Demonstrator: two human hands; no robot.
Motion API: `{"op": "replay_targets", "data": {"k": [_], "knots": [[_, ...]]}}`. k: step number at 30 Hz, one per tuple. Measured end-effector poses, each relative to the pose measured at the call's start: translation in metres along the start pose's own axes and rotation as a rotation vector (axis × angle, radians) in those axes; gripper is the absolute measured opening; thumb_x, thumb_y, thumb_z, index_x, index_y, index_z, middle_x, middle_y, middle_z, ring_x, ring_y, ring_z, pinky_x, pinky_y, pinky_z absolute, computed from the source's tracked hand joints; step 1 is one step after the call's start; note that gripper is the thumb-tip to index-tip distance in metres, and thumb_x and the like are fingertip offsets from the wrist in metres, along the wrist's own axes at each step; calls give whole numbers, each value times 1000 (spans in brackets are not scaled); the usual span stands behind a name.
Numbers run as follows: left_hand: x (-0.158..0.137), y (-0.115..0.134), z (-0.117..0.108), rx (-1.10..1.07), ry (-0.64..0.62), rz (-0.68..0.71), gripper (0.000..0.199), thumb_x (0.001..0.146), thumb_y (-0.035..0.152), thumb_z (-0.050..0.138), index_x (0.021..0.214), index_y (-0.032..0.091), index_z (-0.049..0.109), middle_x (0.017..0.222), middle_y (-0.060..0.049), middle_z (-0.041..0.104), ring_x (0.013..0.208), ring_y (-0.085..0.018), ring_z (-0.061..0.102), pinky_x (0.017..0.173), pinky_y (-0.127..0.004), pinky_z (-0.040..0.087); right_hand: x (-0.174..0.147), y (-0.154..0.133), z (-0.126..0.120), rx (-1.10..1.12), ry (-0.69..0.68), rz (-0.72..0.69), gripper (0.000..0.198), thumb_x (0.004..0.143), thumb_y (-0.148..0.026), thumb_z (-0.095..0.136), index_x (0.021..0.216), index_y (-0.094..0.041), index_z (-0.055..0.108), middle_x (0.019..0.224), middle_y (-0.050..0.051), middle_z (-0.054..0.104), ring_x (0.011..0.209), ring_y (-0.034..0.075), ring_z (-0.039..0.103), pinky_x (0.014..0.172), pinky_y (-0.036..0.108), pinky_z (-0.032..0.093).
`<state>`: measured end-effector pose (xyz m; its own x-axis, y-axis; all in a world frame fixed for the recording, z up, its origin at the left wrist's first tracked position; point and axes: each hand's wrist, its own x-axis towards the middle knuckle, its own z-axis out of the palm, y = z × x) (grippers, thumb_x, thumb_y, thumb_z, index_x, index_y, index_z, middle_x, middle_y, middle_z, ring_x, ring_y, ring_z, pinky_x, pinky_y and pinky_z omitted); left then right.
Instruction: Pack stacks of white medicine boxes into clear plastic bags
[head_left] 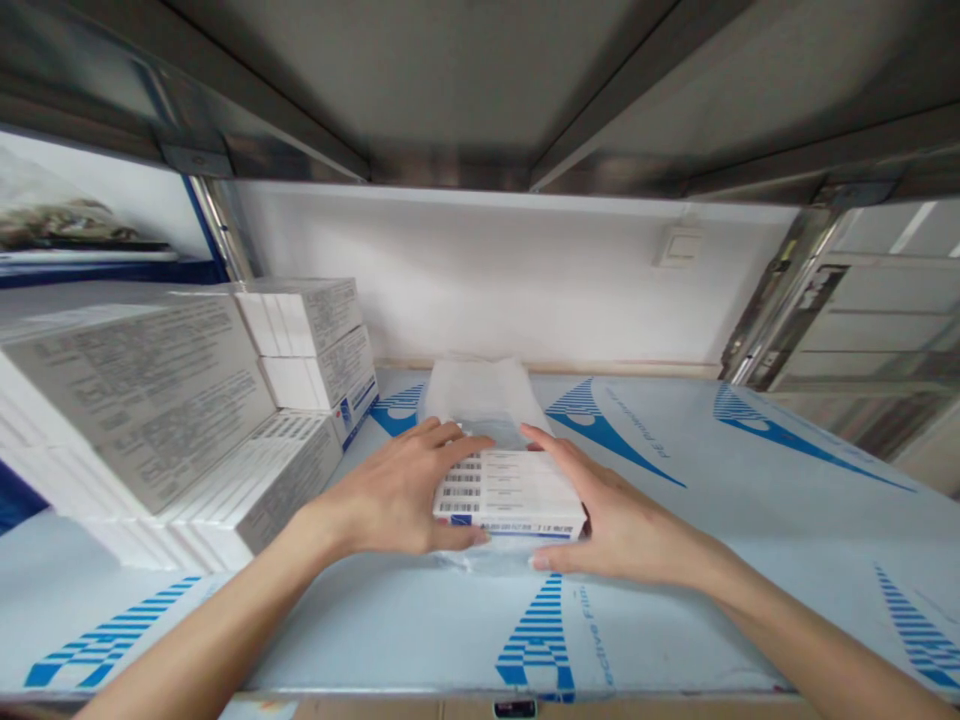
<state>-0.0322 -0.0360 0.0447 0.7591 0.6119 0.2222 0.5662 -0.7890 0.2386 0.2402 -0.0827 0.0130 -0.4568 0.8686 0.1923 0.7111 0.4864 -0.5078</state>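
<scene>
Several flat white cartons with barcodes [517, 485] lie stacked together as a bundle in the middle of the shelf. My left hand [401, 485] grips the bundle's left side, thumb at the front edge and fingers over the top. On the right side, my right hand [607, 510] curls round the end, its thumb low at the front. Clear plastic film [480, 560] shows beneath the front of the cartons. Right behind them lies a white, plastic-covered bundle [484, 390], partly hidden by my hands and the cartons.
More white printed cartons [150, 390] are piled at the left. The shelf surface [720, 560] carries blue-printed protective film. A metal shelf [450, 90] hangs low overhead, between metal posts. A white wall with a switch [681, 246] stands behind.
</scene>
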Motion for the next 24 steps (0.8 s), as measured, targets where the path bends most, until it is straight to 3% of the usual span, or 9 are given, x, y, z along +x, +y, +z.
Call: {"op": "replay_targets", "data": {"k": [6,11,17,21,24], "knots": [[0,4,5,-84,-37,47,85,71,40,77,148,30,42,137,-13,53,118,-35,58,98,-50,48,1,-6,-22,-139,-21,-45,98,68,-60,80,151,-29,38,150,13,45,138,38,40,111,57,39],[-2,1,3,-150,-8,93,83,72,37,77,146,28,42,137,-13,55,119,-33,58,98,-49,48,28,-34,-33,-152,-100,-168,86,77,-48,76,152,-40,35,147,6,53,131,34,51,107,51,43],[-10,-6,1,-255,11,-86,81,70,50,79,138,22,44,123,-13,64,110,-33,62,91,-48,50,57,-51,-28,-106,-148,-186,110,63,-28,83,155,-42,25,122,6,67,107,30,64,89,43,52],[-17,-8,2,-333,31,-183,118,65,60,82,156,31,13,129,-13,62,114,-36,61,96,-50,48,59,-48,-41,35,-71,-240,110,59,-21,82,153,-39,27,116,4,64,108,25,63,95,41,50],[-18,-6,4,-404,120,-217,138,66,60,82,154,33,-20,130,-12,62,114,-34,62,97,-51,48,55,-41,-56,179,-16,-244,110,62,-22,81,155,-34,23,118,5,62,111,23,62,94,37,51]]}}
